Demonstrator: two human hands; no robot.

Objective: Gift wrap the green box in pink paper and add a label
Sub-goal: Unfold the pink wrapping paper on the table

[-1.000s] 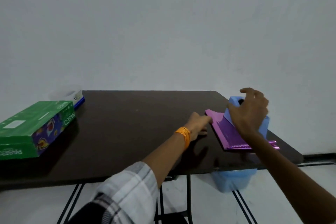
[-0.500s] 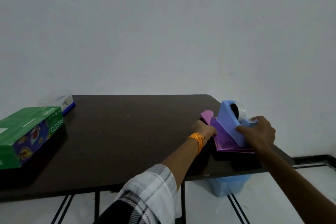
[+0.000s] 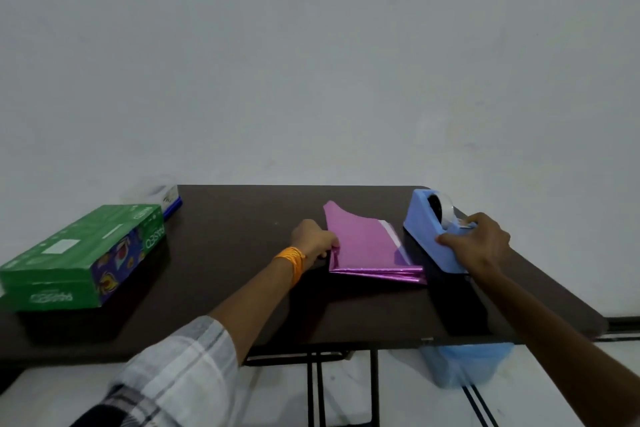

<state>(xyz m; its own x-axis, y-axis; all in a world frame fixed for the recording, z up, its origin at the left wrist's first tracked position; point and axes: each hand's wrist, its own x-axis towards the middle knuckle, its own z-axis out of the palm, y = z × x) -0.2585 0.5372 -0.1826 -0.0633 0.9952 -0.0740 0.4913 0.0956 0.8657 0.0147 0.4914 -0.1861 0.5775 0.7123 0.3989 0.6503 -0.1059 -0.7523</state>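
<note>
A folded sheet of shiny pink paper (image 3: 367, 246) lies on the dark table (image 3: 235, 274), right of centre. My left hand (image 3: 313, 241) pinches its left edge. Just right of the paper stands a blue tape dispenser (image 3: 431, 229) with a roll of clear tape. My right hand (image 3: 479, 244) grips the dispenser's near end. The green box (image 3: 74, 256), with a blue patterned side, rests flat at the table's far left, well away from both hands.
A small white and blue packet (image 3: 166, 199) sits at the back left corner behind the green box. A blue bin (image 3: 464, 366) stands on the floor under the table's right edge. A white wall rises directly behind the table.
My right hand lifted the tape dispenser off the pink paper and set it to the paper's right. My left hand took hold of the paper's left edge and drew it leftward.
</note>
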